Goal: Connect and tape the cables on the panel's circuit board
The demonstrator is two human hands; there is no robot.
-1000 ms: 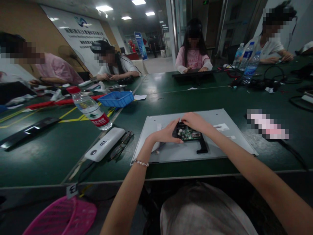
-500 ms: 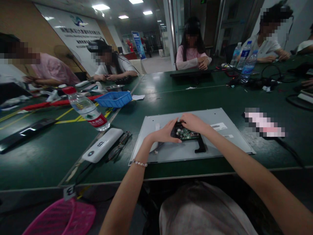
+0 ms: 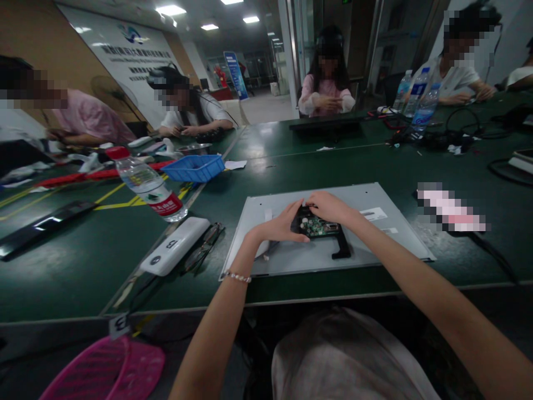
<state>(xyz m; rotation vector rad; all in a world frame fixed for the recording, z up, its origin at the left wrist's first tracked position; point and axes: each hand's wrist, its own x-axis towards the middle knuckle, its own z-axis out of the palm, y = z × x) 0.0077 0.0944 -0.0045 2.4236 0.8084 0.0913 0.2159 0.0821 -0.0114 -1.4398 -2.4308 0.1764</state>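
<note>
A flat grey metal panel (image 3: 366, 258) lies on the green table in front of me. On its middle sits a green circuit board (image 3: 318, 226) in a black plastic frame (image 3: 342, 247), whose arm sticks out toward me. My left hand (image 3: 285, 225) grips the frame's left side, thumb along the near edge and fingers at the far edge. My right hand (image 3: 327, 205) is closed at the board's far edge, its fingertips pressed together; what they pinch is hidden. Pale labels (image 3: 373, 214) are stuck on the panel, right of the board.
Left of the panel are eyeglasses (image 3: 202, 248), a white power bank (image 3: 175, 247) and a tilted water bottle (image 3: 145, 183). A blue tray (image 3: 195, 168) stands farther back. A blurred pink object (image 3: 452, 210) with a cable lies right. A pink basket (image 3: 144, 364) is below the table edge. Several people sit around.
Both my hands stay in the same place on the board and frame. Across the table, a person in pink has shifted their hands slightly left.
</note>
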